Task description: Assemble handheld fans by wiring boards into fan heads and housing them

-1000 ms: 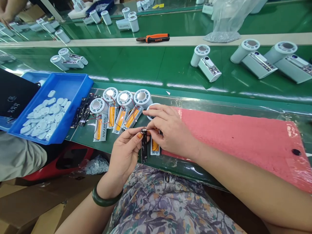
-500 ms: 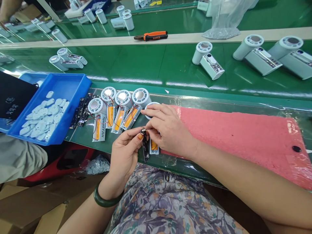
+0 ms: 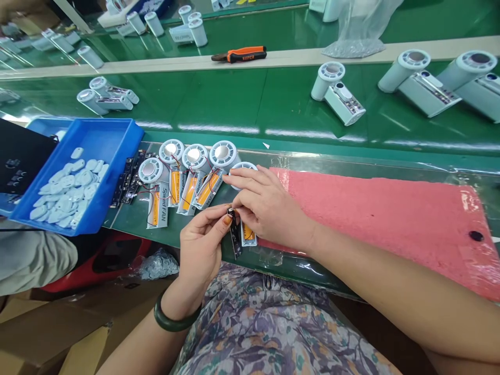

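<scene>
I see the left hand [image 3: 203, 242] pinching a narrow black circuit board [image 3: 236, 237] near its upper end, the board slanting downward between the two hands. The right hand [image 3: 269, 211] brings its fingertips together at that same end; from here I can't tell what they grip. Partly hidden beneath it lies a pale-blue plastic fan unit with an orange battery [image 3: 249, 237]. Beyond the left hand, I count four similar pale-blue units [image 3: 195, 157]; a red rectangular mat [image 3: 371, 224] extends rightward from the right hand.
</scene>
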Available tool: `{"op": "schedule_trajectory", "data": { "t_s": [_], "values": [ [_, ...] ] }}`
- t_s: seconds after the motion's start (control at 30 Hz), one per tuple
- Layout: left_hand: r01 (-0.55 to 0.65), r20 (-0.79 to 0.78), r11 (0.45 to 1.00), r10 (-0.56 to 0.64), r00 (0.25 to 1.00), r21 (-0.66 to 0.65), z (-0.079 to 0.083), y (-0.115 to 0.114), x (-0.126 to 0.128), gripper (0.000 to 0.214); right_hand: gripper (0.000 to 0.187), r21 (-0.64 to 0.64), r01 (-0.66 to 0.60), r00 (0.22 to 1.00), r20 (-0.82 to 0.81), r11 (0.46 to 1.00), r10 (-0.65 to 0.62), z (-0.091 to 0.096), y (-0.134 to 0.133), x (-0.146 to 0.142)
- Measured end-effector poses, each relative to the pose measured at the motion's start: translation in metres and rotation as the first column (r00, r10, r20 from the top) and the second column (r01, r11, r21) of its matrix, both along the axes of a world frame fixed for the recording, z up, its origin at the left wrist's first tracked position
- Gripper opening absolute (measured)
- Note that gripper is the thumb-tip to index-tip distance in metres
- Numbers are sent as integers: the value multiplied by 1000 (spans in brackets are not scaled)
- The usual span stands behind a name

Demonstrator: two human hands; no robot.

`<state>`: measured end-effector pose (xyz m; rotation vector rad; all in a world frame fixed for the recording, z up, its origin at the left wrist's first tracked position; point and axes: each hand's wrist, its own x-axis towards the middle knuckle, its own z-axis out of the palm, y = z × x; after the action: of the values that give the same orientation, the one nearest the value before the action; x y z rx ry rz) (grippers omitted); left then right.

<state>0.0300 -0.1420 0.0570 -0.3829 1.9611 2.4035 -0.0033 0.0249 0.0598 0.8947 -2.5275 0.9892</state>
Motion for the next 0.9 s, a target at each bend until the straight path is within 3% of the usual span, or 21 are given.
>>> {"op": "schedule_trajectory", "data": {
  "t_s": [0.17, 0.27, 0.33, 0.47, 0.67, 0.8, 0.9],
  "values": [
    [39, 63, 998, -41, 997, 39, 8, 0, 1, 39, 15, -41, -34, 995, 96, 999, 37, 15, 12, -8],
    [64, 80, 995, -70, 994, 75, 13, 0, 2, 40, 18, -121, -42, 998, 36, 992, 47, 29, 31, -11],
    [74, 76, 993, -80, 994, 87, 13, 0, 2, 41, 18, -108, -64, 997, -37, 992, 61, 33, 44, -8],
    [80, 43, 993, -84, 996, 81, 9, -2, 3, 41, 21, 34, -109, 992, -52, 993, 111, 26, 58, 11],
    [87, 8, 994, -87, 996, 67, 5, -2, 5, 39, 27, 168, -76, 994, -68, 983, 88, 3, 49, 19],
    [78, -12, 995, -78, 997, 66, 6, -3, 6, 40, 21, -16, -108, 993, -49, 994, 107, 3, 43, 9],
    [71, -15, 996, -71, 997, 57, 6, -3, 7, 40, 15, -220, -53, 994, 82, 974, 72, 6, 38, 7]
  ]
}}
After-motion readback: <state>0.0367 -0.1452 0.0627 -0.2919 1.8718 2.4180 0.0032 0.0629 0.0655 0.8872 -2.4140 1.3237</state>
